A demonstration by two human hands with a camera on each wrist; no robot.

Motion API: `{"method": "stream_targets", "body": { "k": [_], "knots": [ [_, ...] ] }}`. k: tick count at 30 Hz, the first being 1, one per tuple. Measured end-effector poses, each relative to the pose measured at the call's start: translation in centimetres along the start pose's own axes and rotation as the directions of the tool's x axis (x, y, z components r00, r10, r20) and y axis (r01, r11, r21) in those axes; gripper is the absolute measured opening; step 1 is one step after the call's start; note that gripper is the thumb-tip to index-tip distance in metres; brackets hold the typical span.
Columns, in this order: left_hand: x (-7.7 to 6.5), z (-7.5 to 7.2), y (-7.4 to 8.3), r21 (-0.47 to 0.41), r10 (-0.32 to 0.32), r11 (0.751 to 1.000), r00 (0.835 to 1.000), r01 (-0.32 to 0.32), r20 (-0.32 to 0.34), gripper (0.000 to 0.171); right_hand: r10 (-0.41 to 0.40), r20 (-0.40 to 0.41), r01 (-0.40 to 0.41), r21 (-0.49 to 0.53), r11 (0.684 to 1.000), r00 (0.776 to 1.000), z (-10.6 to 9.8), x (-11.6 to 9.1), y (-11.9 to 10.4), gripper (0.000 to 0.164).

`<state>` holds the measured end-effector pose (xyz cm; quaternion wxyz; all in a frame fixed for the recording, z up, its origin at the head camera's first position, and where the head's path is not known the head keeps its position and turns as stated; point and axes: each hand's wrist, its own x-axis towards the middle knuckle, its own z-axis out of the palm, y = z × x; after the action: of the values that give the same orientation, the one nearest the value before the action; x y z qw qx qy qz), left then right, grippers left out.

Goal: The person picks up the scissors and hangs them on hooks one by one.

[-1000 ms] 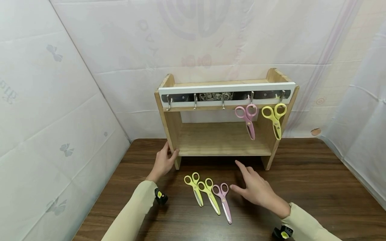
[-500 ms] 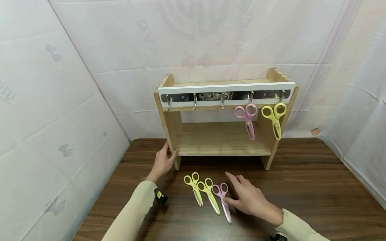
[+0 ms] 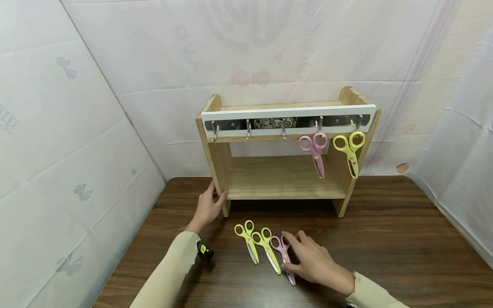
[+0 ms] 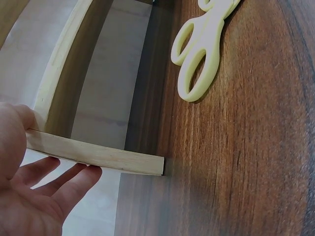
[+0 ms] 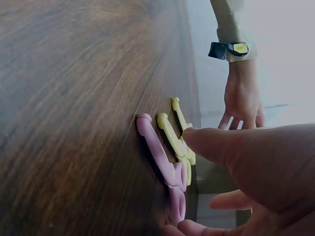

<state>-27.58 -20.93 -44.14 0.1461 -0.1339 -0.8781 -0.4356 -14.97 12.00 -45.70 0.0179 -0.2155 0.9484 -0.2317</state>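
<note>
My left hand (image 3: 206,209) grips the lower left side panel of a wooden shelf (image 3: 285,177); in the left wrist view the thumb lies on one side of the panel (image 4: 98,155) and the fingers on the other. My right hand (image 3: 313,262) hovers with spread fingers over pink scissors (image 3: 286,258) on the table. Its thumb is above the blades and its index finger by the handle loops; in the right wrist view the pink scissors (image 5: 156,150) lie apart from the thumb. Two yellow scissors, one in the middle (image 3: 268,250) and one at left (image 3: 250,244), lie beside them.
Across the shelf's top front runs a white hook rail (image 3: 231,114) with several metal hooks. Pink scissors (image 3: 316,156) and yellow scissors (image 3: 351,155) hang from its two rightmost hooks. Patterned white cloth (image 3: 154,64) surrounds the dark wooden table (image 3: 404,239).
My right hand has moved left and toward me, from the right of the pink scissors to over them. The left hand has stayed on the shelf panel.
</note>
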Motion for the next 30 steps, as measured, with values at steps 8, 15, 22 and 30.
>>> {"method": "stream_targets", "body": {
  "k": [8, 15, 22, 30],
  "knots": [
    [0.0, 0.0, 0.0, 0.006, -0.001, 1.0, 1.0, 0.001, 0.001, 0.055, 0.019, 0.034, -0.019, -0.018, 1.0, 0.999, 0.4, -0.2, -0.2, 0.08],
    [0.0, 0.0, 0.0, 0.013, -0.005, 1.0, 1.0, 0.005, -0.002, 0.055, -0.008, 0.011, 0.008, -0.046, 0.999, 1.0, 1.1, -0.3, -0.1, 0.079],
    [0.1, 0.0, 0.0, 0.021, 0.013, 1.0, 1.0, -0.013, -0.018, 0.054, -0.001, 0.005, 0.001, -0.042, 0.999, 1.0, 1.2, -0.3, 0.0, 0.078],
    [0.1, 0.1, -0.1, 0.025, 0.014, 1.0, 1.0, -0.013, -0.014, 0.055, -0.003, 0.006, 0.003, -0.058, 0.998, 1.0, 0.7, -0.5, 0.3, 0.075]
  ]
}}
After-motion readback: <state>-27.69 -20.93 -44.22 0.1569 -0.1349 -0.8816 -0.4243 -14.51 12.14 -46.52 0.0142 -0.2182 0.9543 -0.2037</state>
